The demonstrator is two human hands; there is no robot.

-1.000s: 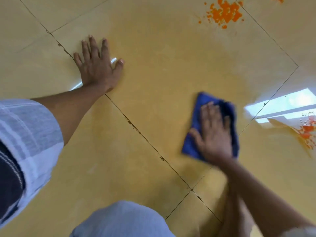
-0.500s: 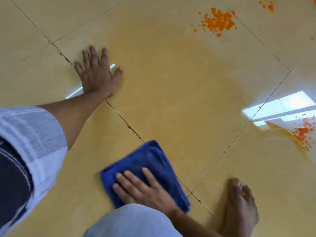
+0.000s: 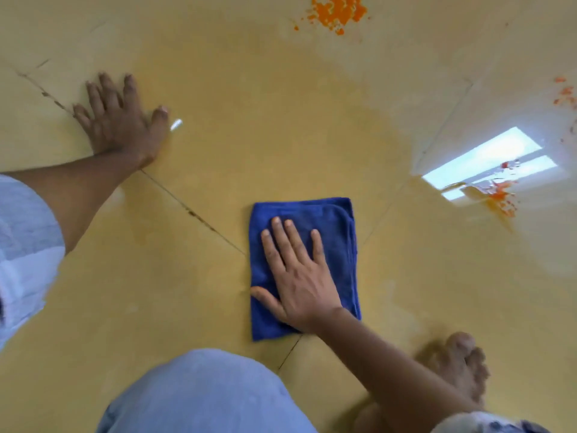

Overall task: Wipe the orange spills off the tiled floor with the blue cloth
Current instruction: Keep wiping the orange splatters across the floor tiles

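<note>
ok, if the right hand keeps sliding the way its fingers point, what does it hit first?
Nothing solid, as far as the picture shows. The right hand lies flat on the folded blue cloth, fingers pointing up the frame. Ahead is bare, wet-looking yellow tiled floor; the splattered orange spill lies far beyond, slightly right.

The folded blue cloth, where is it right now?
In the head view the folded blue cloth lies flat on the yellow tiled floor, lower centre, pressed under the right hand, just beyond the bent knee.
</note>
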